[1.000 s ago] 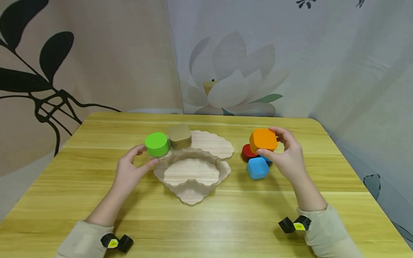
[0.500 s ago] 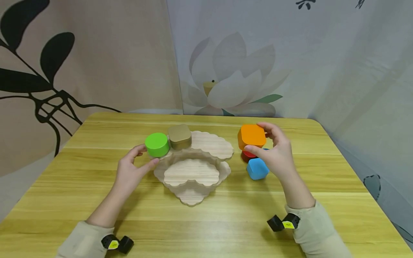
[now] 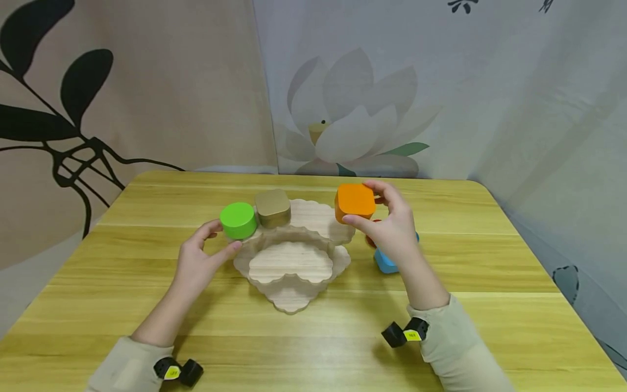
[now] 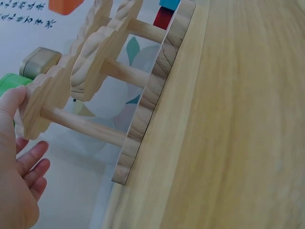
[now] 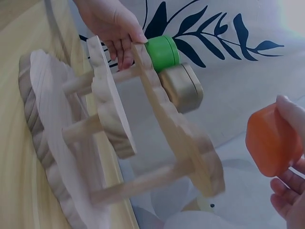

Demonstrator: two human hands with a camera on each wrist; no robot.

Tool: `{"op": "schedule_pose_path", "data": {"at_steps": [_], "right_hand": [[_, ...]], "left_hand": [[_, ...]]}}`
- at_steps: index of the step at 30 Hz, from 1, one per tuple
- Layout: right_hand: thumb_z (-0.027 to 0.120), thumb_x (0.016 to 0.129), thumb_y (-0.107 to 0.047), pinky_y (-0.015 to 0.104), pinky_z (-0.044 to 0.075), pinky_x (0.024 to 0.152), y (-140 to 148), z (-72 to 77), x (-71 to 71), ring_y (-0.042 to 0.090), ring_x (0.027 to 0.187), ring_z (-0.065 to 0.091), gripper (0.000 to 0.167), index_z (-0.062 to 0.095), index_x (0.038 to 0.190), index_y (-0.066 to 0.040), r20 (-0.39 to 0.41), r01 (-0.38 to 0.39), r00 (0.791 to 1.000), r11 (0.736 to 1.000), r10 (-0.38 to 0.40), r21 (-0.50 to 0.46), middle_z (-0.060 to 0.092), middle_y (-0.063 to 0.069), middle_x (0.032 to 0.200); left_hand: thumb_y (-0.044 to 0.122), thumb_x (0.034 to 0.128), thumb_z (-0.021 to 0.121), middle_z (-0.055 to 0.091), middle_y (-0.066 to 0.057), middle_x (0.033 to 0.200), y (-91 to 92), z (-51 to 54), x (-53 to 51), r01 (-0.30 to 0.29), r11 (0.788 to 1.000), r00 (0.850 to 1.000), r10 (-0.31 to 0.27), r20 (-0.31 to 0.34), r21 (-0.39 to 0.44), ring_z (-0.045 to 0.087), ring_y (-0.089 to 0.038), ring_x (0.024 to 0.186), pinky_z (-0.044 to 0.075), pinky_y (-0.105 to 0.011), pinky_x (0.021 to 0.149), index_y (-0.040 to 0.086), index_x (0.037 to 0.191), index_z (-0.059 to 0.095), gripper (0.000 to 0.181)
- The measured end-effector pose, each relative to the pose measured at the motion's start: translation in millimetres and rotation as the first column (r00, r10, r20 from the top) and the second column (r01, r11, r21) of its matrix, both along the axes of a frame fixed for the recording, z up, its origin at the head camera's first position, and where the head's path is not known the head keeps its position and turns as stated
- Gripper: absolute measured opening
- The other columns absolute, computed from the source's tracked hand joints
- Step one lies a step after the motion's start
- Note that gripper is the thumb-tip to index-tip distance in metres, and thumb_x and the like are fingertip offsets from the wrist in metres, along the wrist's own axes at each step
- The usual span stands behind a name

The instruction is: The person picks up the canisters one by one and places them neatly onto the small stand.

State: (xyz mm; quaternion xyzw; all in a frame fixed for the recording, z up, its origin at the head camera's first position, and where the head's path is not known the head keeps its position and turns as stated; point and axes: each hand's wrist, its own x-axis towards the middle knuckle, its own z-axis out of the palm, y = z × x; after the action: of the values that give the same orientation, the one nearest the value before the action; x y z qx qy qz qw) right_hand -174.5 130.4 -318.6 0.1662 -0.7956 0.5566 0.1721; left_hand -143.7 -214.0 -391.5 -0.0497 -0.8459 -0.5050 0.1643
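In the head view, a wooden stand [image 3: 320, 218] has cloud-shaped shelves on posts. A green round block [image 3: 238, 220] and a gold rounded-square block [image 3: 273, 208] sit side by side at the top shelf's left. The left hand [image 3: 193, 267] grips that shelf's left end beside the green block, its thumb near the edge in the left wrist view. Pinched between thumb and fingers of the right hand [image 3: 394, 226], an orange block [image 3: 355, 200] hangs over the top shelf's right end; the right wrist view shows the orange block [image 5: 272, 140] apart from the shelf.
Right of the stand, a red block [image 3: 370, 240] and a light blue block [image 3: 385, 262] lie on the wooden table [image 3: 313, 348], partly hidden by the right hand. A bit of another blue piece shows behind the wrist. Printed cloth hangs behind the table.
The right hand has carried the orange block left, from above the red and blue blocks to the top shelf's right end. The left hand has stayed in place.
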Motion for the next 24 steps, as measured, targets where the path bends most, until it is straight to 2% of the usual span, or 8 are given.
{"op": "schedule_pose_path", "data": {"at_steps": [6,10,17,24], "right_hand": [[0.086,0.072,-0.024,0.043,0.039,0.091,-18.2,0.1,-5.0,0.021,0.102,0.050,0.064,0.057,0.126,-0.007,-0.016,-0.022,1.000,1.000,0.022,0.005,0.057,0.002,0.119],[0.086,0.071,-0.030,0.046,0.040,0.091,-29.1,-1.1,-8.6,0.020,0.102,0.049,0.065,0.057,0.125,-0.007,0.009,-0.016,1.000,1.000,0.016,0.019,0.057,0.001,0.117],[0.087,0.071,-0.024,0.043,0.040,0.089,-44.8,-4.2,-17.4,0.019,0.101,0.049,0.062,0.057,0.122,-0.004,-0.019,-0.024,0.999,0.998,0.025,0.056,0.058,0.003,0.112],[0.087,0.071,-0.026,0.040,0.039,0.088,-54.9,-8.7,-24.5,0.017,0.102,0.049,0.063,0.057,0.122,-0.006,-0.014,-0.041,0.999,0.995,0.043,0.091,0.057,0.002,0.112]], "left_hand": [[0.022,0.0827,0.077,0.058,-0.016,0.121,-0.1,-0.3,0.0,0.003,1.000,1.000,-0.003,-0.005,0.002,0.044,-0.036,0.114,0.031,-0.058,0.096,0.000,0.123,0.057,0.051],[0.023,0.0826,0.077,0.058,-0.016,0.121,-0.1,-1.3,-0.2,0.001,1.000,1.000,-0.001,-0.003,-0.004,0.045,-0.037,0.114,0.031,-0.059,0.096,0.001,0.124,0.057,0.051],[0.024,0.0825,0.077,0.058,-0.016,0.120,0.1,-2.9,-1.0,0.000,1.000,1.000,-0.001,-0.005,-0.009,0.045,-0.037,0.114,0.032,-0.058,0.096,0.000,0.124,0.056,0.052],[0.023,0.0825,0.077,0.058,-0.017,0.119,0.5,-2.3,-1.3,0.005,1.000,1.000,-0.005,-0.012,-0.008,0.045,-0.038,0.113,0.032,-0.058,0.095,0.000,0.123,0.056,0.051]]}}
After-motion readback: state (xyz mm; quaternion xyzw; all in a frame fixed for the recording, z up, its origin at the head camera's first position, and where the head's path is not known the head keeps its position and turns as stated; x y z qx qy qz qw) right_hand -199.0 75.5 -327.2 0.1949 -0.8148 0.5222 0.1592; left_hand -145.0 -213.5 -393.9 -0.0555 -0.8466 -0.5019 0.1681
